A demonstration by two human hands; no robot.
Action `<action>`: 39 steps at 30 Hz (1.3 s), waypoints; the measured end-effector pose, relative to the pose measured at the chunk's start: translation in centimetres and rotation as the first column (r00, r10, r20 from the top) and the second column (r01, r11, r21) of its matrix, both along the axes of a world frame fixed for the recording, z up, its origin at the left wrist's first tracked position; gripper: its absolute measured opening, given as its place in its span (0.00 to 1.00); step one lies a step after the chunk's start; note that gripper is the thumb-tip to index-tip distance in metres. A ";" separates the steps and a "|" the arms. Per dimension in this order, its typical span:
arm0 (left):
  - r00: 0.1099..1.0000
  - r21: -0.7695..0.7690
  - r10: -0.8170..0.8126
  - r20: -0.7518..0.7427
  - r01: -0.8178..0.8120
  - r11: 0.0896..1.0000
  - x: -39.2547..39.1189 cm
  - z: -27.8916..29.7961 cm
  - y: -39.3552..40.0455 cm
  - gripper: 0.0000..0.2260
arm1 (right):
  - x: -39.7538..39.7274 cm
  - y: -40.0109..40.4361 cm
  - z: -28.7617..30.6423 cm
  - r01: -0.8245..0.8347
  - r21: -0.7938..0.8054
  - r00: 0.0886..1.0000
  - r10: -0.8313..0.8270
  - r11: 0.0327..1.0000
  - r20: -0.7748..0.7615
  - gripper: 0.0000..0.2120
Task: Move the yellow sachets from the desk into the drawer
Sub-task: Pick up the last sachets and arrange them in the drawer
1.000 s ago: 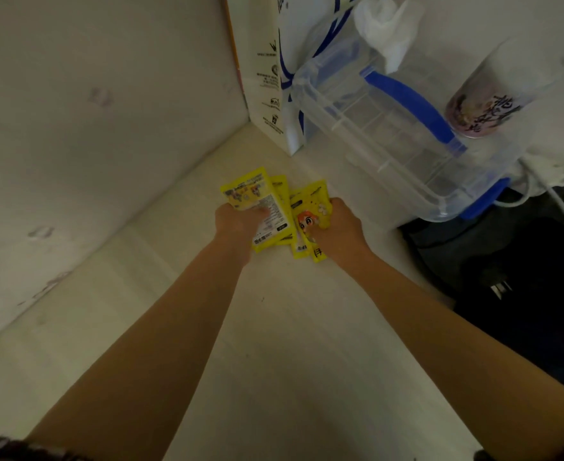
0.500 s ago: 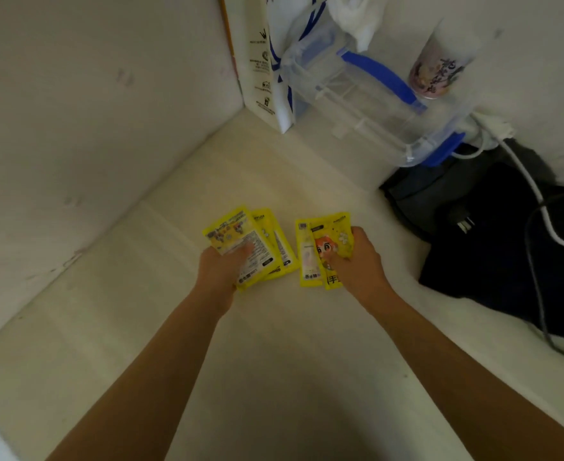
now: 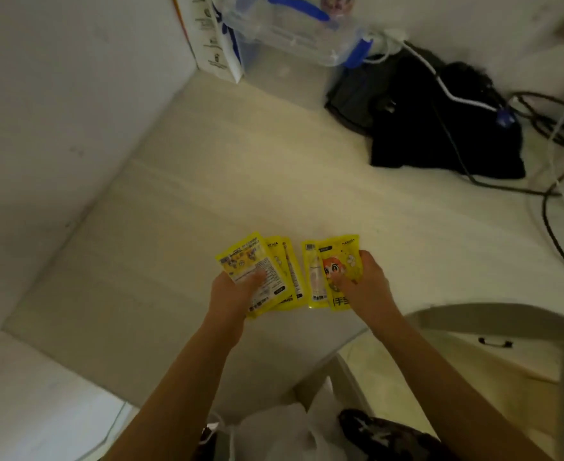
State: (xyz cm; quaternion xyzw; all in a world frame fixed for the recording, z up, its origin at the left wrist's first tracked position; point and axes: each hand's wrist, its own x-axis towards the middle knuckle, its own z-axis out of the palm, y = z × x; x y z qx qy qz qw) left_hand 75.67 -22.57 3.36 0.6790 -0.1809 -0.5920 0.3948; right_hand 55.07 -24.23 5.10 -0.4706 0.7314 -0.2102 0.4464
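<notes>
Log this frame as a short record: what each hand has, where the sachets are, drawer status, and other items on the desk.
left hand: left hand grips a fan of yellow sachets
right hand: right hand grips more sachets
sachet position: over the desk, near its front edge
drawer: handled drawer front lower right; whether open, cannot tell
desk rear: clear container, black bag, cables

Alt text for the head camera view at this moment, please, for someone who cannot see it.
Seen from above, a person's left hand and right hand each hold a fan of yellow sachets over a pale desk. At the back stand a clear plastic box and a black bag with cables.
</notes>
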 end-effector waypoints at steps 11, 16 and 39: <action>0.946 0.030 -0.323 0.031 0.322 0.946 -5.2 1.2 8.8 0.10 | -5.0 16.4 0.6 0.354 0.006 0.932 -0.354 0.935 0.078 0.13; 0.880 0.014 -0.472 0.047 0.472 0.882 -9.8 1.4 11.3 0.10 | -8.0 22.6 1.1 0.510 0.019 0.852 -0.509 0.860 0.124 0.15; 0.499 0.040 -0.859 0.119 0.862 0.506 -39.2 0.8 37.7 0.06 | -30.0 56.8 2.2 0.928 0.094 0.343 -0.925 0.361 0.163 0.13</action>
